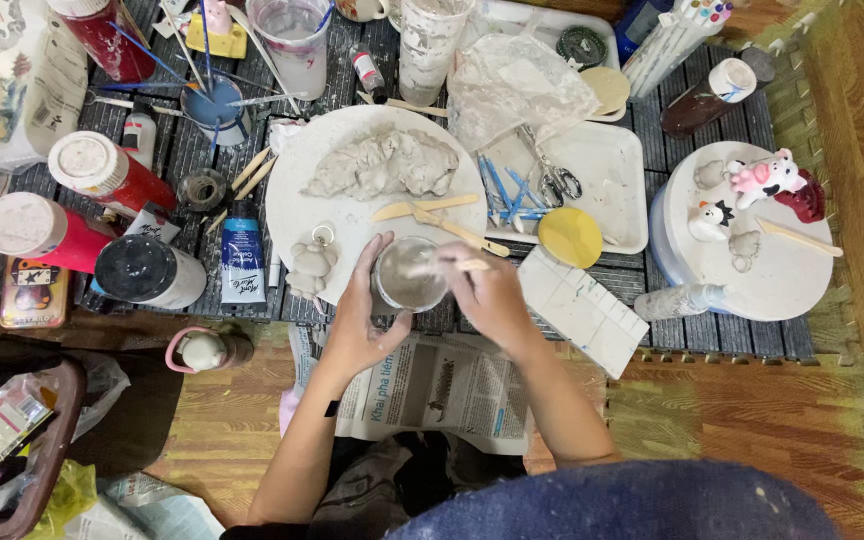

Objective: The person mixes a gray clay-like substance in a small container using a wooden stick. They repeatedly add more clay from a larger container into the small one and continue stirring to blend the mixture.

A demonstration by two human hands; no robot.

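The left hand [357,320] was curled around the side of a small round cup [410,274] of pale grey slip, fingers wrapped on its wall and holding it just above the near edge of the table, while the right hand [492,292] pinched a thin wooden stick [452,264] whose far end dipped into the cup. Judging by the smooth, even grey of the contents, the mixing seemed well along, though the stick being in the liquid suggested it was not finished. Just beyond the cup, a small unpainted clay figure [310,266] lay on the round white board [297,215], bare of any colour, and farther on the same board sat a large lump of grey clay [384,162] that looked barely used; two wooden modelling tools [430,210] lay between lump and cup. To the right of the grip stood a white tray [620,175] with scissors [552,180] and a yellow disc [570,237], and beyond it a second round board carrying a painted pink-and-white figurine [764,177], apparently finished. To the left lay a blue paint tube [243,255] and red-bodied paint jars [102,172]. The work surface was a dark slatted mat [712,335], crowded with brushes and cups; below the hands newspaper [442,390] spread over a worn wooden floor [732,420].
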